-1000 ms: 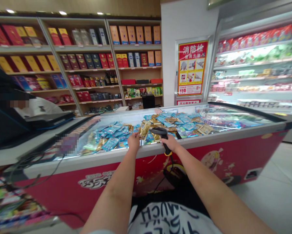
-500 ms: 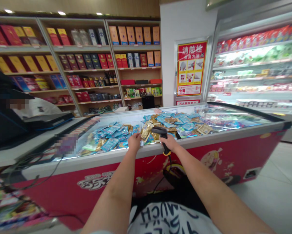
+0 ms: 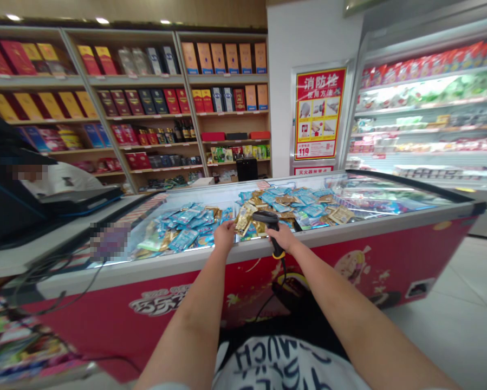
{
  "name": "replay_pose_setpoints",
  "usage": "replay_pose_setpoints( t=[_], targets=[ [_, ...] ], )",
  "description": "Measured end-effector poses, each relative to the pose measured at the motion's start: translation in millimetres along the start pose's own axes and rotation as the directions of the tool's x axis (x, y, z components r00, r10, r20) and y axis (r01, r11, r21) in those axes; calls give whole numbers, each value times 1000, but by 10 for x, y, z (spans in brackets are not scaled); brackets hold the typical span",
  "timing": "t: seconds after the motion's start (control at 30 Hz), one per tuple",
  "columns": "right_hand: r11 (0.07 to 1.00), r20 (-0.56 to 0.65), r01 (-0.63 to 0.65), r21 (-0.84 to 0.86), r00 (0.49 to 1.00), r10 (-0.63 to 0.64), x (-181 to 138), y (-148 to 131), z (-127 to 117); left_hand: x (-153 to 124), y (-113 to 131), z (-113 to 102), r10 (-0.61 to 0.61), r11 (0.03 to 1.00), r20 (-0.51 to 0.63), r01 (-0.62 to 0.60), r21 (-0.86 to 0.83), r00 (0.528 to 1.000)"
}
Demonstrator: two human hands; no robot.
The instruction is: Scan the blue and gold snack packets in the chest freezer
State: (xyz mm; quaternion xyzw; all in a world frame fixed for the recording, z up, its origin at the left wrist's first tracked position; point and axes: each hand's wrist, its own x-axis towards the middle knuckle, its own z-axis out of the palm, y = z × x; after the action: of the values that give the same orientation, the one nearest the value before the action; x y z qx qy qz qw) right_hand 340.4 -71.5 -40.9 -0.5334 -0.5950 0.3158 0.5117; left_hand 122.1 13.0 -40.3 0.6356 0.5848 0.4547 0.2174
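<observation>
My left hand (image 3: 225, 235) pinches the edge of a gold packet (image 3: 244, 219) above the front rim of a chest freezer (image 3: 178, 261). In my right hand (image 3: 283, 236) is a black barcode scanner (image 3: 266, 218), its fingers wrapped round the handle and its head turned toward the gold packet. A cord runs down from the yellow-ringed foot of the scanner. Around both hands, blue packets (image 3: 183, 240) and gold packets lie heaped on the freezer. Part of the gold packet's lower edge is hidden by my fingers.
At the left stands a counter (image 3: 7, 264) with dark equipment and loose cables (image 3: 44, 265). A person in a white top (image 3: 70, 181) is behind it. Shelves of boxes (image 3: 154, 103) line the back wall, and a lit refrigerated display (image 3: 426, 124) stands at the right.
</observation>
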Motion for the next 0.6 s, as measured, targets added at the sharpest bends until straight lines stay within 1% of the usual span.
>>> replay_pose_setpoints(
  t=[0.17,0.27,0.4,0.6],
  targets=[
    [1000,6,8,23,1000,-8,-5,-11,-2,-19,39,-23,-44,999,17,44,3,999],
    [1000,3,6,29,1000,-6,-12,-21,-3,-21,53,-46,-103,994,-20,102,-43,995],
    [998,2,25,50,1000,-25,-25,-20,3,-7,33,-74,-180,971,-135,154,-184,974],
    [999,6,35,11,999,-35,-6,1,2,35,-2,-62,-286,875,-285,128,-467,915]
  ],
)
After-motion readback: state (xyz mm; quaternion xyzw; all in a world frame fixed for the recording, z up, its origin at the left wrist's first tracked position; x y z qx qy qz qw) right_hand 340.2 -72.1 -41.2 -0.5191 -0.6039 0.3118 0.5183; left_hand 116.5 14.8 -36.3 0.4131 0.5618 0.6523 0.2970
